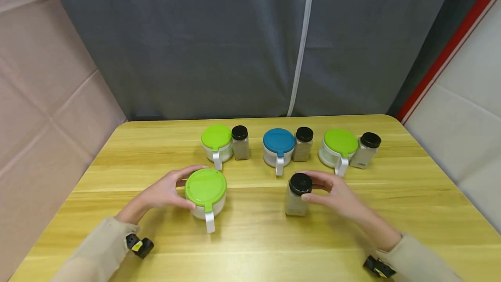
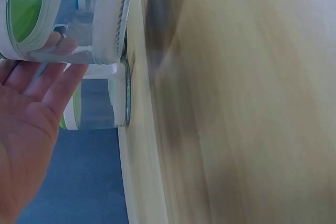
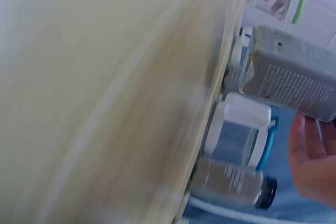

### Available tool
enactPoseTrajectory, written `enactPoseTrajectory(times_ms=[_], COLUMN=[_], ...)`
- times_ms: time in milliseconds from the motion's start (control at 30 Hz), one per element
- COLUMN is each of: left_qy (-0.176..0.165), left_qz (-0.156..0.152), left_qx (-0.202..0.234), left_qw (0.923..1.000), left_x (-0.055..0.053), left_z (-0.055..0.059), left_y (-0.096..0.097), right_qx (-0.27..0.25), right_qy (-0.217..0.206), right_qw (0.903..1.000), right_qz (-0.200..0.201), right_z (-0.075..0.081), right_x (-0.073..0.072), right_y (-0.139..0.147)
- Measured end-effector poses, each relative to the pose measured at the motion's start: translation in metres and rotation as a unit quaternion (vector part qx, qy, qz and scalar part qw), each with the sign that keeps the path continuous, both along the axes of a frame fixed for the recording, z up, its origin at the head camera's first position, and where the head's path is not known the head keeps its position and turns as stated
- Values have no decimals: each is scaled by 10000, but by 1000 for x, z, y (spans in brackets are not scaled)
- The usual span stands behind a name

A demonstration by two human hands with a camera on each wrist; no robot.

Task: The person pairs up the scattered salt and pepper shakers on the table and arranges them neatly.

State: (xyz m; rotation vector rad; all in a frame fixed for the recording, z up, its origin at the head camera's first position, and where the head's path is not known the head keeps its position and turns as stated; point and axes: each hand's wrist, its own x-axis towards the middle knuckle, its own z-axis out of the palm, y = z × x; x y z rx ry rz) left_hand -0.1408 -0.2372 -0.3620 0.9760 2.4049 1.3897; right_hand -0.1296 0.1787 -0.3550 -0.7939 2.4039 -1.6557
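My left hand (image 1: 167,191) grips a clear seasoning jar with a green lid (image 1: 205,187) and white handle from its left side, thumb in front and fingers behind. In the left wrist view, fingers (image 2: 65,80) wrap under that jar (image 2: 79,38), which hangs close over the wood. Across from it, my right hand (image 1: 338,195) holds a square spice bottle (image 1: 296,203) by its black cap, between thumb and fingers. The right wrist view shows the bottle (image 3: 289,74) upright, printed on one side, its base a little off the table.
Along the back of the wooden table (image 1: 250,247) stand a green-lidded jar (image 1: 216,138), a blue-lidded jar (image 1: 278,142) and another green-lidded jar (image 1: 340,142). Black-capped bottles (image 1: 240,147) (image 1: 303,147) (image 1: 365,151) stand at their right sides. A grey curtain (image 1: 195,47) hangs behind.
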Motion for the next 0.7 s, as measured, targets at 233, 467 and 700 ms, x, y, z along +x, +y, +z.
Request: enactPoseTrajectory(times_ms=[233,467,700], left_qy=[-121,-281,-433], left_qz=[43,34,-86], left_qx=[2,78,280], left_qw=[9999,9996,9986], left_x=[-4,-6,-6], left_z=[-3,-7,-15], left_y=[-4,-6,-5], right_qx=[-104,-282,-574], right_qy=[-161,-554,-713], right_qw=[9996,9976,9948], right_qz=[215,320,452], right_z=[-1,2,-2], right_x=[-6,-10,-13], right_y=[-29,-57,-83])
